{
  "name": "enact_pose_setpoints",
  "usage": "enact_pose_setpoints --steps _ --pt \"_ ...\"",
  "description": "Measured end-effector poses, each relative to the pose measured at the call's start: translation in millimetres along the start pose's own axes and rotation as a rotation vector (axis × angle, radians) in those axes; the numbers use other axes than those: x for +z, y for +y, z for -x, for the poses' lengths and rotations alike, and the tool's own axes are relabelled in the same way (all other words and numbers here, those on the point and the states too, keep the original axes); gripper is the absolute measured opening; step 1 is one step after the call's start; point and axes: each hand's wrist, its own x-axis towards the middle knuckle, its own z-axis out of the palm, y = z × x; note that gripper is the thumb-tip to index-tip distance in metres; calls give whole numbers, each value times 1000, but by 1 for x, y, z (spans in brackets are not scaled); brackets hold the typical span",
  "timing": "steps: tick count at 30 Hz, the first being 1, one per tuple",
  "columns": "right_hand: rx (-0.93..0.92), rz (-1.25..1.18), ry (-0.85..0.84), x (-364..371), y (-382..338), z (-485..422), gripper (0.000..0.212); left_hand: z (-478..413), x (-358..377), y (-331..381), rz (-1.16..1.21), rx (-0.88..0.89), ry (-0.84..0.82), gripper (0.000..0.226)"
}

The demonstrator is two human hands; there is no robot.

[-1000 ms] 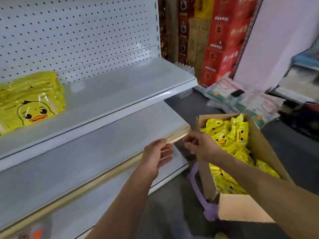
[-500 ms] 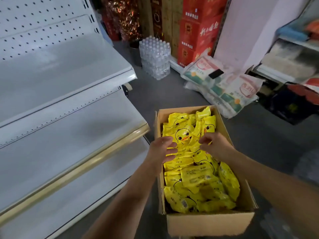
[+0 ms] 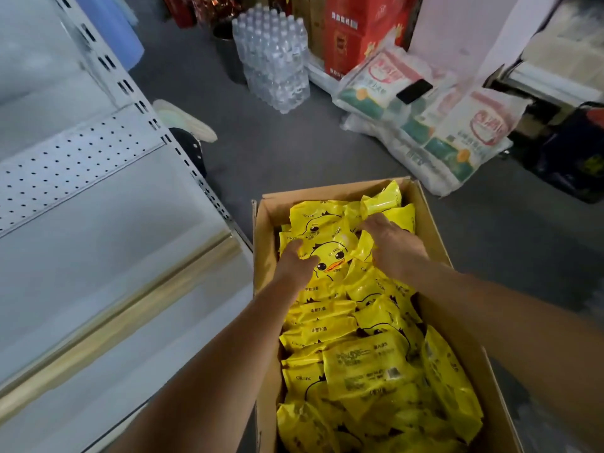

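An open cardboard box [image 3: 436,233] on the floor is full of several yellow packets printed with a cartoon duck. Both my hands are inside its far end. My left hand [image 3: 294,268] grips the left edge of the top duck packet [image 3: 330,256], thumb on its face. My right hand [image 3: 394,246] has its fingers curled down over the packets at that packet's right side. The fingertips of both hands are hidden among the packets.
White metal shelving [image 3: 114,230] with a gold front strip stands close on the left of the box. On the grey floor beyond are a wrapped pack of water bottles [image 3: 274,60], red cartons [image 3: 356,31] and sacks of rice [image 3: 441,132] with a black phone [image 3: 414,90] on top.
My view has swung from the shelves down to the box. Both hands left the shelf edge, moved right and dropped into the box onto the duck packets.
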Motion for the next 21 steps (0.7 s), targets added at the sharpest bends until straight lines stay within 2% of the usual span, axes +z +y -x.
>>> enact_pose_setpoints --steps 3,5,7,9,11,14,16,18,21 --pt "-69 237 -76 9 0 -23 74 -35 16 -5 -200 90 -11 70" --pt "-87 407 -83 13 -2 -33 68 -51 28 -5 -360 154 -16 79" --pt "-105 523 -35 16 -5 -39 55 -59 38 -6 -627 205 44 86" --pt "-130 597 -21 17 -8 -41 42 -57 42 -5 -889 266 160 78" --pt "-158 643 -34 17 -8 -41 35 -52 44 -5 -985 318 218 64" --pt "-249 637 15 14 -2 -36 26 -45 43 -10 -928 330 162 53" --pt "-321 550 89 13 5 -32 18 -39 37 -16 -748 287 111 50" --pt "-339 347 178 8 12 -28 9 -28 29 -21 -486 183 32 54" --pt "-207 -128 280 -7 11 -12 4 -2 16 -26 -122 102 40 53"
